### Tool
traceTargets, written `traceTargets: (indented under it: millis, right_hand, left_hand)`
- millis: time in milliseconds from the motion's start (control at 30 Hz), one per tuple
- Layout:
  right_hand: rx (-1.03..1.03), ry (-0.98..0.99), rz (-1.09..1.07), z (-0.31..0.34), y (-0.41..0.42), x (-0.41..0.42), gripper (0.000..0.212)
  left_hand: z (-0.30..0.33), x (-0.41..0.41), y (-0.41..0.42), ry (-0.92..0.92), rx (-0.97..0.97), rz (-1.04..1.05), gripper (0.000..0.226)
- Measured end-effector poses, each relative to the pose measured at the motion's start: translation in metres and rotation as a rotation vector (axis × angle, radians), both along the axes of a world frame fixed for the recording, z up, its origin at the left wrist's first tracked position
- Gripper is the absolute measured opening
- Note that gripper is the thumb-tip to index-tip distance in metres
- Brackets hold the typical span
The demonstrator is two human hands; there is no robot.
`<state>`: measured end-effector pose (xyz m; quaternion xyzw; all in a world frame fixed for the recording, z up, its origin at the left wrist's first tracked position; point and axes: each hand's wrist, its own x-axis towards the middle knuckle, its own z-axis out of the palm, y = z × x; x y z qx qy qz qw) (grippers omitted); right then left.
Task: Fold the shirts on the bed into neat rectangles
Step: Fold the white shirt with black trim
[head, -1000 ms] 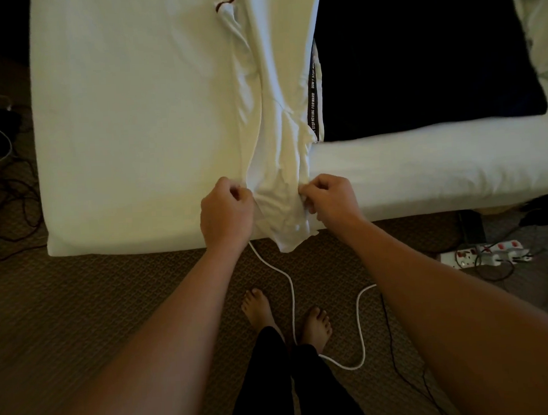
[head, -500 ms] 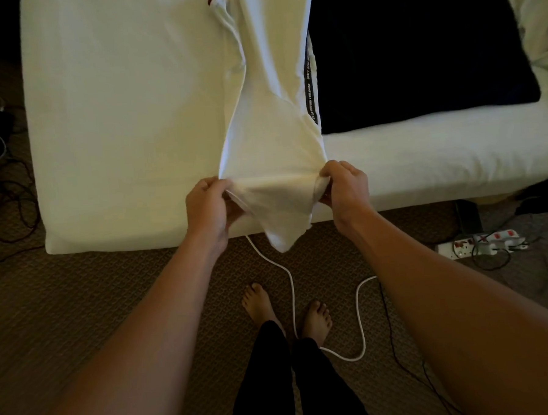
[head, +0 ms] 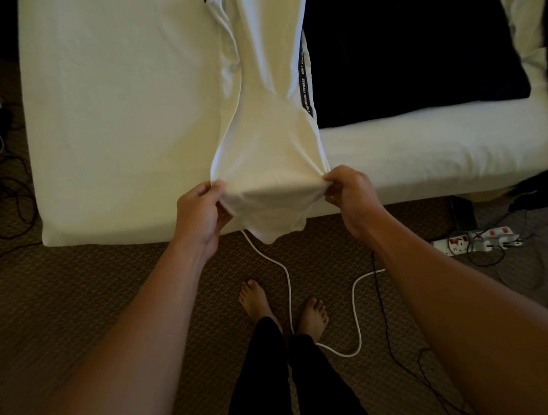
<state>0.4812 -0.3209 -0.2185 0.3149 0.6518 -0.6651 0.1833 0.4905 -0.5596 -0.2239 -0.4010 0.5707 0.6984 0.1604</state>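
Single head-worn view, wide-angle. Looks forward and steeply down from the person's standing position at the bed (head: 119,120) edge. Near: forearms fill the lower frame, bare feet (head: 284,305) on carpet (head: 80,296) directly below. No second view.

Bedroom in a home or a hotel room, can't tell which. Low bed (head: 119,120) with a white sheet takes up the top of the view, a dark cloth (head: 416,41) spread on its right part. Patterned brown carpet (head: 80,296) below the bed's near edge. Power strip (head: 477,241) with plugs on the floor at right, white cable (head: 288,289) and dark wires (head: 2,202) trailing around. Person's bare feet (head: 255,300) on the carpet.
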Motion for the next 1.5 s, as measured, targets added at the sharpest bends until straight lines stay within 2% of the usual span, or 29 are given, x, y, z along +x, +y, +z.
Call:
traceTargets:
  millis: [100, 167, 200, 267, 333, 400, 467, 533, 633, 800, 900, 1000, 1300, 1400, 1500]
  right_hand:
    - [-0.077, -0.045, 0.082, -0.004, -0.001, 0.002, 0.008]
    - [-0.021, -0.1, 0.196, -0.01, 0.001, 0.006, 0.024]
    - [0.085, -0.112, 0.292, -0.013, 0.001, 0.008, 0.025]
    - [0.32, -0.117, 0.489, -0.018, 0.004, 0.011, 0.006]
    - [0.519, -0.114, 0.626, -0.023, 0.006, 0.011, 0.011]
    - [0.688, -0.082, 0.656, -0.023, 0.005, 0.006, 0.021]
    - [0.822, -0.007, 0.586, -0.018, 0.001, -0.005, 0.026]
    - [0.875, 0.062, 0.553, -0.014, -0.002, -0.018, 0.024]
    - [0.843, 0.044, 0.617, -0.013, 0.001, -0.039, 0.017]
    - [0.753, -0.06, 0.732, -0.013, 0.01, -0.059, 0.017]
    - [0.796, -0.062, 0.798, -0.007, 0.012, -0.073, 0.022]
    - [0.871, -0.001, 0.776, 0.002, 0.009, -0.097, 0.029]
    - [0.788, 0.135, 0.733, 0.007, -0.029, -0.241, 0.028]
    - [0.797, 0.158, 0.706, 0.004, -0.055, -0.288, 0.013]
    - [0.8, 0.196, 0.702, 0.003, -0.078, -0.335, 0.011]
  left_hand:
    - [0.001, 0.005, 0.004, -0.015, 0.061, 0.001, 0.016]
    - [-0.004, 0.011, 0.005, -0.018, 0.008, -0.066, 0.013]
    - [-0.008, 0.013, 0.004, -0.023, -0.049, -0.099, 0.012]
    - [-0.017, 0.017, -0.001, -0.05, -0.226, -0.194, 0.016]
    - [-0.019, 0.016, -0.001, -0.077, -0.386, -0.296, 0.017]
    - [-0.013, 0.005, 0.005, -0.045, -0.561, -0.368, 0.022]
    - [-0.002, -0.014, 0.011, -0.016, -0.784, -0.428, 0.029]
    - [0.004, -0.036, 0.017, -0.003, -0.877, -0.475, 0.032]
    - [0.0, -0.061, 0.021, -0.029, -0.844, -0.515, 0.029]
    - [-0.009, -0.061, 0.002, -0.086, -0.774, -0.358, 0.019]
    - [-0.008, -0.062, -0.003, -0.117, -0.716, -0.371, 0.023]
    - [-0.002, -0.082, -0.001, -0.113, -0.712, -0.418, 0.025]
    - [-0.013, -0.217, 0.003, -0.023, -0.869, -0.506, 0.036]
    - [-0.015, -0.258, 0.0, -0.006, -0.858, -0.584, 0.04]
    - [-0.02, -0.294, -0.001, -0.013, -0.809, -0.595, 0.041]
